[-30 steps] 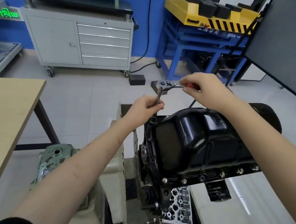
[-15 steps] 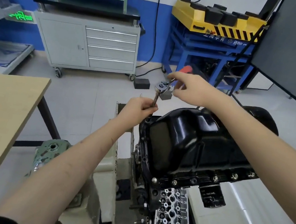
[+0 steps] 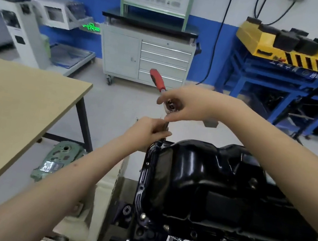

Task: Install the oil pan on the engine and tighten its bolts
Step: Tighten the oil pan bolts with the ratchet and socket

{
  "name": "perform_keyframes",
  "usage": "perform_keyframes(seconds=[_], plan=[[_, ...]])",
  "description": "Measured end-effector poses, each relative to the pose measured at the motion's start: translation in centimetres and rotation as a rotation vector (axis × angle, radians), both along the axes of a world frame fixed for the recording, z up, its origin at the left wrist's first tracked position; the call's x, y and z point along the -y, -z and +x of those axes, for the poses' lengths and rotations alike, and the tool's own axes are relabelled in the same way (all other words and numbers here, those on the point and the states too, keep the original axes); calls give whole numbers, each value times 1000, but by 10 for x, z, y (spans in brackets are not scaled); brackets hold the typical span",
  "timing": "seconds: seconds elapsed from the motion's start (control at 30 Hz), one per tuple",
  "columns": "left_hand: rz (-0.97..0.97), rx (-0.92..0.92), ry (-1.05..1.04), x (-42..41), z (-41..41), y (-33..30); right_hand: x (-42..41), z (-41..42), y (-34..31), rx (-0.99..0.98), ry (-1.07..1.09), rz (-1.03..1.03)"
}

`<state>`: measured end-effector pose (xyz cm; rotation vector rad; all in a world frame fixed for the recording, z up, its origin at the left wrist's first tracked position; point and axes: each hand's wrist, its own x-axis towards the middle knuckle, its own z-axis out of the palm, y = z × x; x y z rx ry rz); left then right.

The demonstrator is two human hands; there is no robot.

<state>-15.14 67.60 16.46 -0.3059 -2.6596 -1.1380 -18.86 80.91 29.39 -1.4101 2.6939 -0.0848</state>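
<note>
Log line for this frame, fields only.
left hand: holds extension | right hand: at ratchet head | oil pan: on engine

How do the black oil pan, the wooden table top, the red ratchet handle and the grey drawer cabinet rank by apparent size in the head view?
1. Wooden table top and black oil pan: about alike, and both are cut off or near the camera, so no ranking.
2. Grey drawer cabinet.
3. Red ratchet handle.
</note>
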Motion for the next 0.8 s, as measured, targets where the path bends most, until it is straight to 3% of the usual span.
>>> perform_keyframes(seconds=[0.2, 0.33, 0.43, 0.53, 0.7, 0.8], plan=[[-48, -77, -17, -6, -2, 3, -5, -9, 6, -273, 85, 5], [50, -54, -2, -11, 0, 2, -9, -9, 5, -208, 58, 10], [388, 69, -39, -28, -5, -11, -6, -7, 5, -236, 62, 29], [567, 96, -83, -42, -9, -17, -1, 0, 4, -280, 64, 36], [564, 128, -9, -45, -12, -21, -6, 3, -6, -85, -141, 75], [538, 200, 24, -39, -14, -20, -5, 3, -7, -81, -186, 116]])
